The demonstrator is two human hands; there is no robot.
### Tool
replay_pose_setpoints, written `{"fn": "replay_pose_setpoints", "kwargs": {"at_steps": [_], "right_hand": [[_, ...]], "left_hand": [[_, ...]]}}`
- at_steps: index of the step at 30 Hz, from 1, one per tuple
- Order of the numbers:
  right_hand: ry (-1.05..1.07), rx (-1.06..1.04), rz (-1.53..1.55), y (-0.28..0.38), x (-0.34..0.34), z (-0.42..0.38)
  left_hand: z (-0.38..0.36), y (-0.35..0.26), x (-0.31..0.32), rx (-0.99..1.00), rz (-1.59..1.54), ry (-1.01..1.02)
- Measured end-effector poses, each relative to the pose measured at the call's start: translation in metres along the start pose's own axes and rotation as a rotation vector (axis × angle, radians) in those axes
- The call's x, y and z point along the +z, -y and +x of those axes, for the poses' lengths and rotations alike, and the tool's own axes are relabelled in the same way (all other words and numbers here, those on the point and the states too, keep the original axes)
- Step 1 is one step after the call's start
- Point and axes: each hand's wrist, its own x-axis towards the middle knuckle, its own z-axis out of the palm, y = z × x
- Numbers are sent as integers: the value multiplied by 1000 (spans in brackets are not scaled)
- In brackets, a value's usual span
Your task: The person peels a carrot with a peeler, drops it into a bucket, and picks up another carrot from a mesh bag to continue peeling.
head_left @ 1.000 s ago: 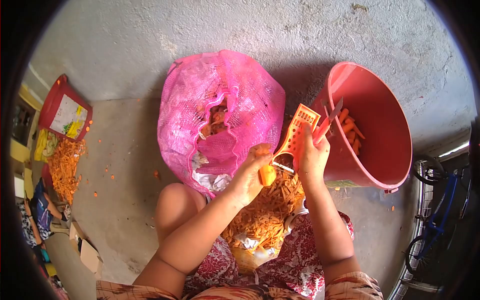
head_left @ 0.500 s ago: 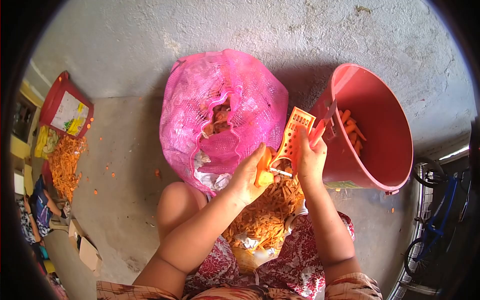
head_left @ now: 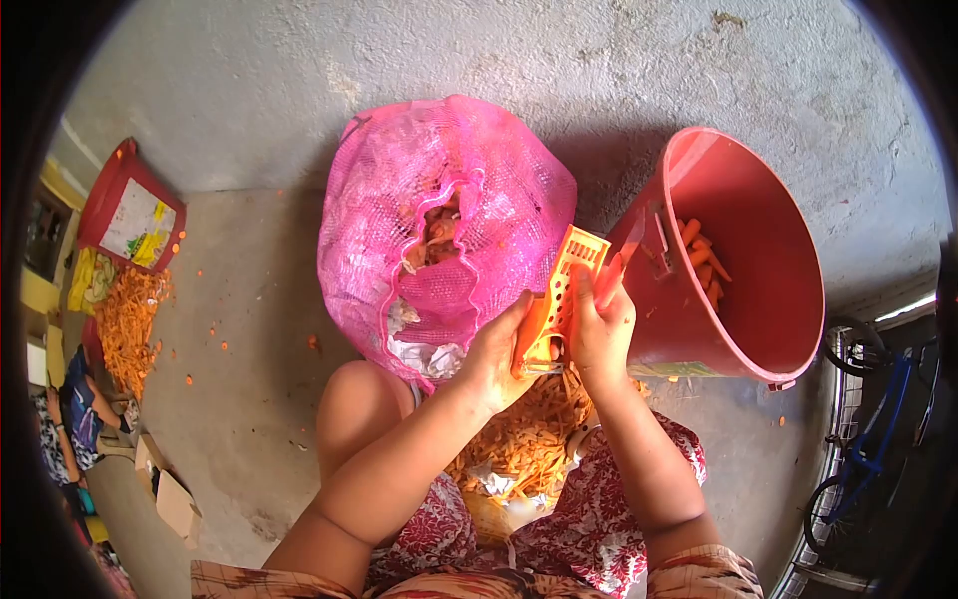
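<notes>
Carrot (head_left: 533, 321) in curled left hand (head_left: 491, 357), peeler (head_left: 563, 301) up against it; right hand (head_left: 603, 341) closed on peeler and red handle (head_left: 610, 281). Peelings (head_left: 514, 439) heaped below. Pink sack (head_left: 369, 220) ahead, orange-brown scraps (head_left: 439, 238) inside. Bucket (head_left: 773, 290) right of it, several carrots (head_left: 707, 266) inside.

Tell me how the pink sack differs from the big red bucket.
The sack is pink mesh; the bucket is red with solid walls. The sack's opening is narrow and irregular; the bucket's is wide and rounded. Orange-brown scraps show in the sack; carrots lie in the bucket. Both are open.
</notes>
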Motion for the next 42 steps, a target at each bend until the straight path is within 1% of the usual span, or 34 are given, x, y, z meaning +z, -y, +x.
{"fn": "replay_pose_setpoints", "kwargs": {"at_steps": [1,2,4,6,10,12,13,15,16,17,18,22,25,29,32,35,38,39,41,42], "right_hand": [[-15,-67,-77,-1,0,0],[-49,-19,-48,-2,-1,2],[-115,77,9,-2,-4,7],[-142,31,12,-5,-5,7],[-172,-112,25,-4,-2,10],[-178,-59,75,-6,-6,11],[-180,-32,100,-6,-8,12],[-188,75,267,1,-8,13],[-196,129,322,6,-9,14],[-204,182,377,8,-9,15],[-202,214,341,7,-10,15],[-152,246,393,-2,-8,15],[-132,243,399,-1,-5,13],[-125,231,373,-1,-4,13],[-126,245,391,0,-4,14],[-108,257,394,-5,-6,15],[-45,292,415,-14,-10,15],[-18,310,427,-15,-10,15],[-35,300,443,-12,-7,15],[-33,304,429,-12,-7,15]], "left_hand": [[-2,0,-2,-3,42,32],[-4,0,-2,-6,85,65],[-5,4,-1,-17,122,26],[-4,6,2,-29,153,-46],[0,7,0,-43,83,-41],[0,4,-1,-59,43,-20],[2,3,-5,4,82,-26],[5,-2,-8,133,160,-38],[4,-1,0,212,198,-147],[1,-3,6,229,264,-146],[-1,-4,10,245,330,-146],[3,1,3,310,607,-106],[5,4,2,269,880,-86],[3,1,4,186,736,-107],[7,-3,1,233,648,-125],[7,-8,-1,216,721,-135],[6,-8,-1,216,725,-31],[6,-7,0,199,713,-22],[6,-5,1,164,687,-5],[7,-4,0,180,708,-2]]}}
